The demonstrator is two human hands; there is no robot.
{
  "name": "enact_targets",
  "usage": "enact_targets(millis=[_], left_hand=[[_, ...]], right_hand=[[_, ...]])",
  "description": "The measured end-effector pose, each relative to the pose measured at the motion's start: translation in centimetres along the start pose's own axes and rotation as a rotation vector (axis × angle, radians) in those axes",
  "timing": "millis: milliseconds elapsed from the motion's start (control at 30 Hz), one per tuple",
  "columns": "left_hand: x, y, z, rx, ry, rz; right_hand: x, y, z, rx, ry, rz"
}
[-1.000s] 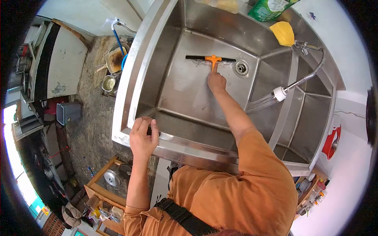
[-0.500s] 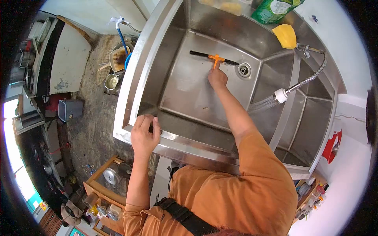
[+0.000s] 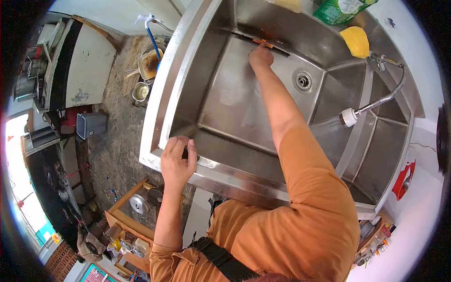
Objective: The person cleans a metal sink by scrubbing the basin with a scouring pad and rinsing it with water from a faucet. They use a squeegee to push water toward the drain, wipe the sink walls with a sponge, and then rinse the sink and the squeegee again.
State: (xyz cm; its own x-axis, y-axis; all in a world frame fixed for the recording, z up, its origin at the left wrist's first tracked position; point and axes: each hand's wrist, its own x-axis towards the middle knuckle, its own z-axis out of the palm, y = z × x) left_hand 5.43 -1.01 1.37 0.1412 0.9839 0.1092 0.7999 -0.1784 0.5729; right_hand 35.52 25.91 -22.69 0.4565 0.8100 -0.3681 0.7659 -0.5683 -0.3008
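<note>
My right hand (image 3: 261, 57) reaches to the far side of the steel sink (image 3: 235, 110), its fingers closed round the handle of a squeegee (image 3: 264, 43). The squeegee has an orange grip and a long black blade, which lies along the bottom of the far wall. My left hand (image 3: 179, 157) rests at the sink's near left corner, fingers curled over the rim and thumb raised; whether anything is under the fingers is hidden. Water sprays from a white tap head (image 3: 348, 117) on a flexible metal hose, to the right of my right forearm.
A drain (image 3: 302, 81) sits in the basin floor. On the back ledge are a yellow sponge-like piece (image 3: 355, 41) and a green pouch (image 3: 342, 10). Pans (image 3: 150, 65) and a small pot (image 3: 140, 91) stand on the floor at left. A wooden rack (image 3: 127, 221) is below my left arm.
My right hand has pushed the squeegee away from me, from the middle of the basin floor to the far wall. My left hand stays on the rim. The view has shifted slightly.
</note>
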Motion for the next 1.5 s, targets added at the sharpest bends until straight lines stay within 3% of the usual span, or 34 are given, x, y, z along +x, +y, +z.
enact_targets(millis=[133,300,467,667,800,867,900,967,1067,1133,1167,1233,1267,1333,1400,1500], left_hand=[[0.0,0.1,-0.1,-0.008,0.031,-0.004],[-0.2,-0.6,-0.1,-0.018,0.059,0.040],[-0.3,-0.6,-0.1,-0.046,0.068,0.049],[-0.8,-0.1,-0.4,-0.051,0.048,0.028],[-0.8,0.0,-0.6,-0.034,0.052,0.118],[-1.1,0.0,-0.6,-0.014,0.048,0.114],[-1.2,-0.1,-0.5,-0.024,0.045,0.133],[-1.3,-0.3,-0.5,-0.027,0.061,0.159],[-1.5,-0.7,-0.4,-0.029,0.026,0.144],[-1.7,-0.6,-0.2,-0.061,0.035,0.200],[-1.8,-0.8,-0.1,-0.064,-0.029,0.119],[-1.9,-0.9,-0.4,0.039,-0.043,0.159],[-1.9,-0.9,-0.4,0.068,0.007,0.257],[-2.1,-1.0,-0.3,0.028,-0.002,0.243],[-2.1,-0.7,-0.1,0.010,0.013,0.248],[-2.1,-0.4,-0.2,0.059,0.032,0.281]], right_hand=[[-3.7,3.1,-2.5,-0.216,-0.127,-0.146],[-10.4,8.8,-1.0,-0.358,-0.184,-0.245],[-16.8,12.3,-1.5,-0.457,-0.376,-0.341],[-19.1,15.4,-2.3,-0.323,-0.488,-0.316],[-14.4,22.1,0.3,-0.311,-0.449,-0.290],[-12.7,24.6,-1.5,0.314,-0.477,0.162],[-13.6,24.9,-2.7,0.322,-0.460,0.172],[-15.8,25.8,-4.8,1.617,-0.086,0.576],[-18.6,26.0,-7.7,2.054,0.225,0.528],[-20.9,25.3,-10.5,2.036,0.160,0.534],[-22.7,24.9,-12.0,2.043,0.197,0.551],[-25.5,23.7,-15.0,1.423,-0.126,0.429],[-26.4,23.9,-16.1,1.425,-0.119,0.436],[-28.2,25.3,-18.7,0.946,-0.182,0.227],[-30.9,26.9,-23.1,0.908,-0.217,0.162],[-32.1,31.3,-26.7,0.851,-0.133,0.237]])
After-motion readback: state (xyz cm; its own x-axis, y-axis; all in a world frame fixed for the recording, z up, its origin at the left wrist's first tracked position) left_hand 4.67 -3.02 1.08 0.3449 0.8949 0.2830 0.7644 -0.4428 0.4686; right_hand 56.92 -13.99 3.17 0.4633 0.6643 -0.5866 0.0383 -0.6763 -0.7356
